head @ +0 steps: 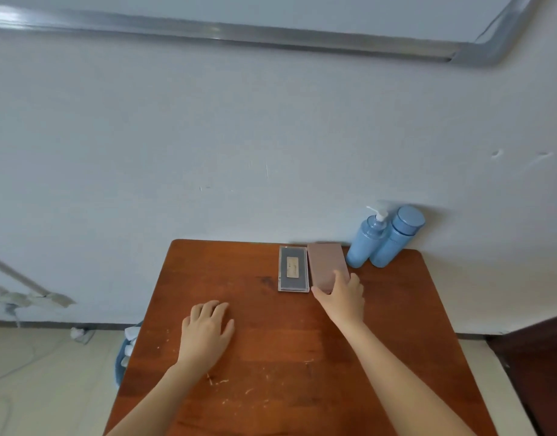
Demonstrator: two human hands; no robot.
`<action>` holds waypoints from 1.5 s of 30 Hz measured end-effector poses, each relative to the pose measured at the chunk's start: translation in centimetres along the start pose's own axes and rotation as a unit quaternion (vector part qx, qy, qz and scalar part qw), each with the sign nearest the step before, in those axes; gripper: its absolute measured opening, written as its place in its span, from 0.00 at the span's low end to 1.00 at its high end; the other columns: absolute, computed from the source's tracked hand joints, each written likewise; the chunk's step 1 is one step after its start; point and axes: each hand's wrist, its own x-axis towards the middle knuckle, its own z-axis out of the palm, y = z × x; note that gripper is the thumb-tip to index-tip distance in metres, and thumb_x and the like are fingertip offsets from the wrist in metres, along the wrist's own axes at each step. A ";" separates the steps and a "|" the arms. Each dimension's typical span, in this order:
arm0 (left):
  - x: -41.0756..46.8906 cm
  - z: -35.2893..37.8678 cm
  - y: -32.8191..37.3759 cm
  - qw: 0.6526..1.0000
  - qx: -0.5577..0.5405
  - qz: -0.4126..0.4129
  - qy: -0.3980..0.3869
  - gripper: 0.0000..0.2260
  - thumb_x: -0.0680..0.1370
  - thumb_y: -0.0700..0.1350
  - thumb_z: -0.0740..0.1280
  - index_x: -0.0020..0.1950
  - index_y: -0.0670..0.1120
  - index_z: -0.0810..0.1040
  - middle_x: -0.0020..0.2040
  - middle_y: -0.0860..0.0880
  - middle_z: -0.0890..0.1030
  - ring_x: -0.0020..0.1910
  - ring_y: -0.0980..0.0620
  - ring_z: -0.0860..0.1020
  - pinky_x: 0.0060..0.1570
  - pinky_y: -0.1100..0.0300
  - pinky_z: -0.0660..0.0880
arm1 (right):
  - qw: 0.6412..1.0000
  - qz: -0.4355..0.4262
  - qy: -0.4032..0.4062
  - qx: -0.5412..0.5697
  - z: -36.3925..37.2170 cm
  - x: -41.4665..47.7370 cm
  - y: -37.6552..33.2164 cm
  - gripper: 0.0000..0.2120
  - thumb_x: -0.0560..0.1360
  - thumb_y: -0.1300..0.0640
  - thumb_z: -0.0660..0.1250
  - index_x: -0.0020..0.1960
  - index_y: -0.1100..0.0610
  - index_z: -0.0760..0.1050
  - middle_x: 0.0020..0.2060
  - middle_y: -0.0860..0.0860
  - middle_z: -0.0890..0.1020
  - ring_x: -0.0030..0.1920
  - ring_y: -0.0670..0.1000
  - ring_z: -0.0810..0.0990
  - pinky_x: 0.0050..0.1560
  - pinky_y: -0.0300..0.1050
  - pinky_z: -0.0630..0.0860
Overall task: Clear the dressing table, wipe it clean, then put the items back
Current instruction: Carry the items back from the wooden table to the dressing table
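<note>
At the far left, beside the worktop's (270, 341) left edge, part of a blue basket (121, 363) with white items is seen on the floor. The left hand (206, 332) is laid flat on the brown wood, palm down, its fingers (208, 309) loosely spread and gripping nothing. Pale scuffs are scattered over the near surface. Toward the back edge, a clear-lidded grey case (293, 268) lies flat, just beside a pink case (326, 264). The near end of the pink case is pinched by the right hand (343, 295), thumb at one side and fingers (352, 280) at the other. In the back right corner, a blue pump bottle (366, 243) and a blue capped bottle (396, 239) stand touching, against the wall.
</note>
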 end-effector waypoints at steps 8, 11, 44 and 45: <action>3.1 0.3 4.9 1.000 -0.006 0.020 0.019 0.21 0.79 0.54 0.54 0.71 0.50 0.61 0.71 0.51 0.64 0.72 0.49 0.58 0.69 0.53 0.58 | 0.997 -0.003 0.063 0.042 -0.1 1.2 0.3 0.33 0.66 0.47 0.70 0.67 0.56 0.63 0.57 0.57 0.72 0.56 0.57 0.69 0.52 0.48 0.71; 4.9 1.1 8.7 1.000 -0.006 0.020 0.013 0.27 0.77 0.59 0.55 0.73 0.50 0.55 0.73 0.48 0.60 0.73 0.47 0.56 0.69 0.52 0.58 | 0.992 -0.030 0.102 0.071 -0.7 -0.4 1.5 0.33 0.65 0.50 0.72 0.66 0.57 0.66 0.54 0.57 0.72 0.54 0.58 0.70 0.51 0.49 0.72; 2.2 -4.9 0.2 0.944 -0.252 0.210 -0.025 0.34 0.72 0.46 0.70 0.73 0.50 0.55 0.70 0.47 0.64 0.68 0.50 0.60 0.66 0.52 0.65 | 0.975 0.035 0.214 0.044 0.7 -15.1 -3.0 0.33 0.66 0.44 0.70 0.67 0.51 0.64 0.61 0.52 0.68 0.60 0.51 0.65 0.58 0.42 0.70; 1.8 -5.2 0.2 0.937 -0.252 0.239 -0.044 0.34 0.72 0.46 0.70 0.73 0.50 0.55 0.71 0.48 0.63 0.69 0.49 0.60 0.66 0.51 0.65 | 0.969 0.073 0.232 0.043 1.1 -17.4 -3.2 0.33 0.66 0.43 0.70 0.67 0.51 0.64 0.61 0.52 0.68 0.60 0.51 0.66 0.57 0.42 0.71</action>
